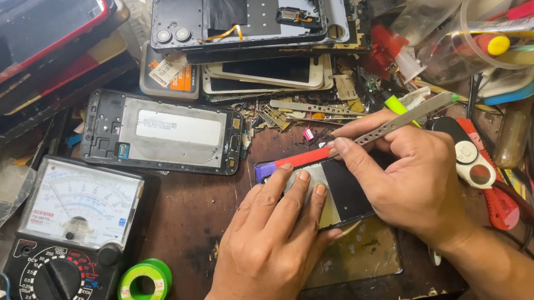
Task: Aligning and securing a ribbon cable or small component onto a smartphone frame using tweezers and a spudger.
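phone repair workshop | analog multimeter | solder spool | opened phone backs | cluttered wooden bench

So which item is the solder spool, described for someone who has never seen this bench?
Start at the analog multimeter with the white dial face at the bench's left front. Just to its right, on the bare brown wood beside the left hand, lies the solder spool. It is the only small bright green ring there, lying flat, with thin wire trailing from it.
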